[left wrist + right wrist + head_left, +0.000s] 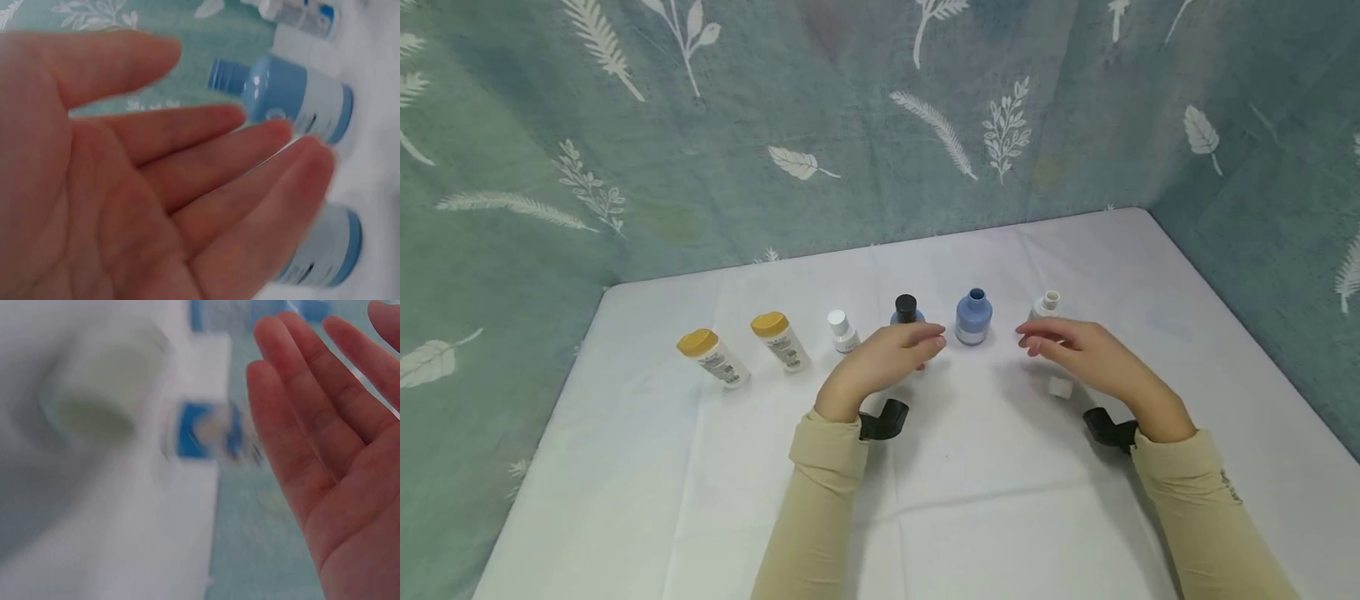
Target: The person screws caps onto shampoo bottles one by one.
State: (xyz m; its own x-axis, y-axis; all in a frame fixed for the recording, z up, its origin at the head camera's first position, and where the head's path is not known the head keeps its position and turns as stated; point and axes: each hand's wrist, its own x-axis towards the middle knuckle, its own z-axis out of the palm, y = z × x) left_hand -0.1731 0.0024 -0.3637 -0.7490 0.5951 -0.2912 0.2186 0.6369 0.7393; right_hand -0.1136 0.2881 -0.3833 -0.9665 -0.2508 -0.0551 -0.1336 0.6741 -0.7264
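Observation:
My left hand (886, 357) hovers in front of a blue bottle with a black cap (906, 307) and hides most of it. Its fingers are extended and hold nothing; the left wrist view shows the bare palm. Just right of that hand stands an uncapped blue bottle (973, 320), its threaded neck (228, 76) exposed. My right hand (1086, 354) is held in the air, fingers loosely extended, before an uncapped white bottle (1047, 304), partly hidden. Beneath it a white cap (1061, 387) lies on the cloth, looking large and blurred in the right wrist view.
A small white bottle with a white cap (843, 332) stands left of the black-capped one. Farther left are two white bottles with yellow caps, one nearer (781, 342) and one outermost (713, 358). The white-covered table (760, 500) meets a leaf-patterned green backdrop (850, 125).

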